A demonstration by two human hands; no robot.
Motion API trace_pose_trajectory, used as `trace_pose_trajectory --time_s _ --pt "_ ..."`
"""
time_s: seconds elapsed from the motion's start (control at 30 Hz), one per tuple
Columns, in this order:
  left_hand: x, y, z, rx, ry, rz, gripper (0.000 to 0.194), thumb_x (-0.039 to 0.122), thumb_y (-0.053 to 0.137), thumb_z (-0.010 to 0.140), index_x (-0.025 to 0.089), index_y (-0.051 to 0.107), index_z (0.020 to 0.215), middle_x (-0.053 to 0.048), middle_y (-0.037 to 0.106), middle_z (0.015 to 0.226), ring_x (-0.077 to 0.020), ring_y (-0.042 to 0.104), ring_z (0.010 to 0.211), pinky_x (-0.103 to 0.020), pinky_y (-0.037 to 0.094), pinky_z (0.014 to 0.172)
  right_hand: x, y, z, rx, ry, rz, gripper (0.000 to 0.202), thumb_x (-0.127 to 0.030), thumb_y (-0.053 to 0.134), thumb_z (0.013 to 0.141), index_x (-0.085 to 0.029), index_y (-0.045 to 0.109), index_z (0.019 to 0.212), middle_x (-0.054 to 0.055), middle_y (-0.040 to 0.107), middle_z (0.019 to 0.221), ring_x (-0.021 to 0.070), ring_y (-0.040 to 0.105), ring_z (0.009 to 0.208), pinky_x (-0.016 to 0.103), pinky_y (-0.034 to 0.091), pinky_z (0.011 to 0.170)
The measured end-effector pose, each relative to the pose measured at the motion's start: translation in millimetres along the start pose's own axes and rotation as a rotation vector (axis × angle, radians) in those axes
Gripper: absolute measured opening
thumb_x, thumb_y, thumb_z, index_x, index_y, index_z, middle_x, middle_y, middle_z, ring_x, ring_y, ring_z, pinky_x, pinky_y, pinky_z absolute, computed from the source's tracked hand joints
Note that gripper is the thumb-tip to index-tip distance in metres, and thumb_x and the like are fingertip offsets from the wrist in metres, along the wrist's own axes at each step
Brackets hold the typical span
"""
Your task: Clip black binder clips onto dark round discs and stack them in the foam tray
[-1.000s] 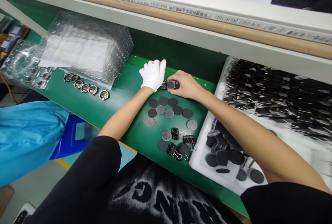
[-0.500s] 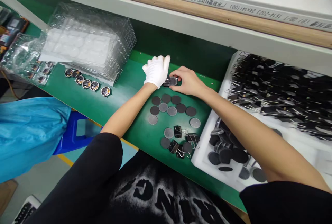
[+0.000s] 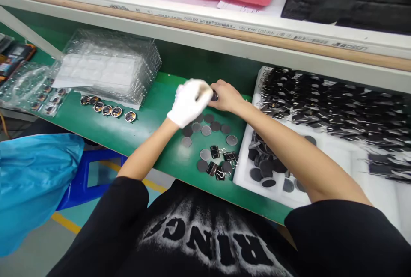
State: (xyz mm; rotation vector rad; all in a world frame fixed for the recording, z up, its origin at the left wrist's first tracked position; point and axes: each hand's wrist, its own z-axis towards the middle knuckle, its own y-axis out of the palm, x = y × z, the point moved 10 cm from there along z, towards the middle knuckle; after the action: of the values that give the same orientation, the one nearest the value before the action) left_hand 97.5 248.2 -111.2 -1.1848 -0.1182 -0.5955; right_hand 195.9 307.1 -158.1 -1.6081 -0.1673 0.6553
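Close together over the green bench (image 3: pixel 150 135) are my two hands. My right hand (image 3: pixel 226 96) pinches a black disc (image 3: pixel 215 96), of which only the edge shows between the hands. My left hand (image 3: pixel 190 103), in a white glove, is curled right beside that disc; its fingers are blurred and whatever they grip is hidden. Just below the hands lie several loose black and grey discs (image 3: pixel 206 130). Nearer the bench's front edge lie several black binder clips (image 3: pixel 215 152) among a few more discs.
To the right, a white foam tray (image 3: pixel 240 178) holds loose discs and rows of binder clips (image 3: pixel 321 93). Stacked clear plastic trays (image 3: pixel 109 63) stand at left, with several round metallic parts (image 3: pixel 130 116) before them. A shelf edge (image 3: pixel 192 22) crosses above; a blue stool (image 3: pixel 80 178) is lower left.
My left hand has turned and curled in toward the right hand. The binder clip and grey disc face seen between them are now hidden; a dark disc edge shows. The view has shifted.
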Motion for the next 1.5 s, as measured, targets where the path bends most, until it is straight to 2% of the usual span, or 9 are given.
trace_pose_trajectory --time_s 0.13,0.3,0.4,0.53,0.67,0.8,1.0,1.23,1.5 --pt "94.3 42.1 -85.3 -0.499 0.638 0.037 0.04 0.057 0.051 0.099 0.027 0.068 0.121 -0.005 0.071 0.096 -0.0218 0.067 0.086 -0.031 0.042 0.074 27.0 -24.1 -25.9 0.043 0.323 -0.076 0.041 -0.048 0.068 0.084 -0.015 0.072 0.108 0.018 0.07 0.108 0.0367 0.068 0.1 0.048 0.054 0.083" --pt "103.4 67.4 -109.4 -0.686 0.701 0.029 0.028 0.041 0.054 0.1 0.022 0.072 0.09 -0.003 0.071 0.081 -0.0175 0.064 0.071 -0.03 0.038 0.066 41.3 -19.9 -51.1 -0.049 0.525 -0.168 0.05 -0.052 0.069 0.085 -0.008 0.074 0.109 0.024 0.073 0.107 0.0422 0.07 0.107 0.051 0.054 0.088" --pt "79.5 38.3 -72.6 -0.549 0.459 -0.111 0.031 0.043 0.054 0.099 0.021 0.071 0.084 0.0 0.072 0.079 -0.0156 0.064 0.071 -0.029 0.041 0.067 39.1 -10.9 -56.2 -0.047 0.528 -0.184 0.055 -0.057 0.068 0.086 -0.009 0.074 0.112 0.025 0.073 0.11 0.042 0.07 0.108 0.049 0.055 0.086" --pt "-9.2 -4.5 -14.2 -0.158 -0.158 -0.137 0.032 0.041 0.05 0.096 0.02 0.069 0.084 -0.003 0.073 0.079 -0.0179 0.067 0.075 -0.029 0.047 0.071 42.6 -5.5 -55.4 -0.101 0.515 -0.187 0.067 -0.07 0.054 0.091 -0.009 0.075 0.11 0.027 0.073 0.107 0.0418 0.07 0.103 0.049 0.054 0.082" --pt "-83.6 18.2 0.3 -0.176 -0.596 -0.212 0.02 0.03 0.051 0.091 0.02 0.067 0.085 -0.004 0.075 0.078 -0.0168 0.07 0.071 -0.027 0.052 0.075 37.7 -20.1 -41.9 -0.095 0.183 -0.237 0.045 -0.046 0.051 0.098 -0.014 0.072 0.122 0.023 0.068 0.127 0.0411 0.06 0.121 0.051 0.046 0.095" --pt "-102.0 36.8 3.9 -0.305 -0.635 -0.225 0.023 0.037 0.057 0.089 0.02 0.067 0.077 -0.007 0.075 0.075 -0.0204 0.072 0.073 -0.03 0.054 0.078 34.2 1.3 -44.5 -0.303 -0.2 -0.176 0.062 -0.022 0.07 0.081 -0.028 0.059 0.142 0.011 0.051 0.156 0.0381 0.043 0.139 0.051 0.036 0.101" --pt "-103.6 3.0 36.4 -0.001 -0.538 0.06 0.055 0.062 0.029 0.101 0.022 0.065 0.088 -0.013 0.073 0.088 -0.0305 0.069 0.094 -0.039 0.05 0.088 30.4 13.7 -41.9 -0.239 -0.376 -0.104 0.045 -0.036 0.074 0.086 -0.029 0.067 0.131 0.013 0.064 0.134 0.0357 0.051 0.127 0.051 0.028 0.1" --pt "-118.3 55.9 53.5 -0.069 -0.666 0.111 0.061 0.059 0.028 0.101 0.014 0.067 0.113 -0.027 0.066 0.122 -0.0416 0.059 0.117 -0.06 0.042 0.097 22.5 17.8 -10.8 -0.054 -0.111 0.024 0.039 -0.044 0.075 0.085 -0.021 0.068 0.115 0.012 0.065 0.116 0.0314 0.059 0.107 0.041 0.038 0.087" --pt "-131.1 49.6 37.5 0.122 -0.66 0.205 0.051 0.051 0.032 0.102 0.016 0.068 0.112 -0.024 0.065 0.118 -0.041 0.056 0.116 -0.062 0.04 0.098 10.9 35.7 6.1 -0.009 -0.055 0.204 0.037 -0.042 0.078 0.082 -0.023 0.068 0.113 0.011 0.063 0.117 0.0341 0.056 0.117 0.045 0.037 0.093"
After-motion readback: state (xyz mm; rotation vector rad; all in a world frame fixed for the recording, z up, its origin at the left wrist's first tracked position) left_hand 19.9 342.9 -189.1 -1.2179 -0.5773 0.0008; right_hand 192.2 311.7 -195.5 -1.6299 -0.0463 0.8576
